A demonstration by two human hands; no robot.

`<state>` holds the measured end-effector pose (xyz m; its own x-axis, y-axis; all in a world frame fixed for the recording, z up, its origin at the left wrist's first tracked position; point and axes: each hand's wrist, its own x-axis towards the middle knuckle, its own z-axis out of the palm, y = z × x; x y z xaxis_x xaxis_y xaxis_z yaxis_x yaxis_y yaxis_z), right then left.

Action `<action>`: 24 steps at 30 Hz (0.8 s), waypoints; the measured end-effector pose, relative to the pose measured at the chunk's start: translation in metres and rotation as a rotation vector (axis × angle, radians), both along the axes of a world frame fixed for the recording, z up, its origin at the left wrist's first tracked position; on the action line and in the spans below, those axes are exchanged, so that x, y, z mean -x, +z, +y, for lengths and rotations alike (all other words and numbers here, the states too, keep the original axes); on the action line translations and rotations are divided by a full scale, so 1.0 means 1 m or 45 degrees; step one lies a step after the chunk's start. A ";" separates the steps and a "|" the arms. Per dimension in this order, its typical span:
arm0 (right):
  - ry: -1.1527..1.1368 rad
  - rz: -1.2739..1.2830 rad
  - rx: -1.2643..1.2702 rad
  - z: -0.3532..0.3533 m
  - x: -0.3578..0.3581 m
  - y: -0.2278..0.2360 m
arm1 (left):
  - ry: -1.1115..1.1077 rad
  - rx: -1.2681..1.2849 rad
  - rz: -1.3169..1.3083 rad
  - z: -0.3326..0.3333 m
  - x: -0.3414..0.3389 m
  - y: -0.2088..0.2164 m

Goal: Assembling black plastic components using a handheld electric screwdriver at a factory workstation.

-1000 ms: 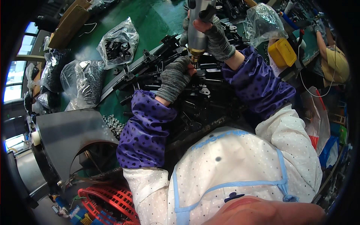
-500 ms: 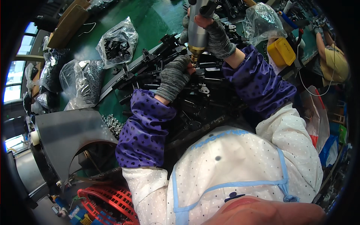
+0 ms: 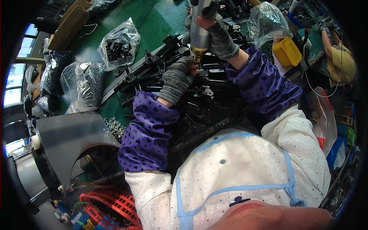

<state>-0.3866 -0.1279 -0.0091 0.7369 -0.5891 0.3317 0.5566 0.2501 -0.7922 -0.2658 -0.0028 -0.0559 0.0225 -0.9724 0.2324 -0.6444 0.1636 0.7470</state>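
Observation:
My right hand [image 3: 223, 38], in a grey knit fingerless glove, is closed around a silver power screwdriver [image 3: 199, 32]. The tool stands nearly upright, its brass nose [image 3: 198, 51] pointing down. Just under that nose are the closed fingertips of my left hand [image 3: 177, 79], gloved the same way. What they pinch, if anything, is too small to tell. Beneath both hands lies a pile of black metal parts [image 3: 214, 84], some long and bar-like. The screwdriver's very tip is partly hidden by my left fingers.
Clear bags of dark parts [image 3: 119, 50] sit on the green table [image 3: 153, 23] at the left. Small shiny metal pieces [image 3: 115, 128] lie near a grey metal machine [image 3: 73, 134]. At the right are a yellow container [image 3: 287, 52] and another person [image 3: 341, 63]. A red basket [image 3: 111, 207] stands below left.
The screwdriver's nose has shifted very slightly to the left. Both hands keep nearly the same place and grip.

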 end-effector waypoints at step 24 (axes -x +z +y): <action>-0.193 0.132 -0.064 0.008 0.004 0.002 | -0.032 -0.051 -0.029 0.000 0.000 0.003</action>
<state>-0.3907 -0.1204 -0.0073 0.6669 -0.7100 0.2262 0.5070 0.2099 -0.8360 -0.2659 -0.0029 -0.0530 -0.0069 -0.9811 0.1934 -0.6574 0.1502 0.7384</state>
